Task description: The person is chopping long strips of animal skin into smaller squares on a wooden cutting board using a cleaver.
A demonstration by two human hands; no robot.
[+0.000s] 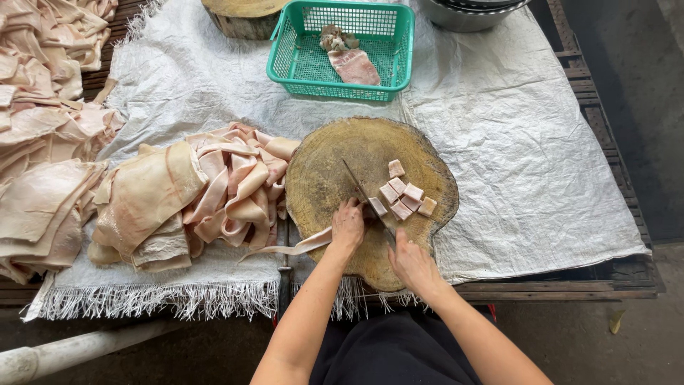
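My left hand (348, 223) presses a long pale strip of pork skin (296, 247) onto a round wooden chopping block (335, 153). The strip trails off the block's left edge. My right hand (412, 263) grips the handle of a knife (360, 189), whose blade lies across the block just beside my left fingers. Several cut square pieces (402, 196) lie in a small cluster to the right of the blade.
A heap of pork skin strips (189, 192) lies left of the block on a white woven sheet (513, 135). More skin (39, 107) is piled at the far left. A green plastic basket (285, 60) with scraps stands behind, beside a metal bowl (467, 16).
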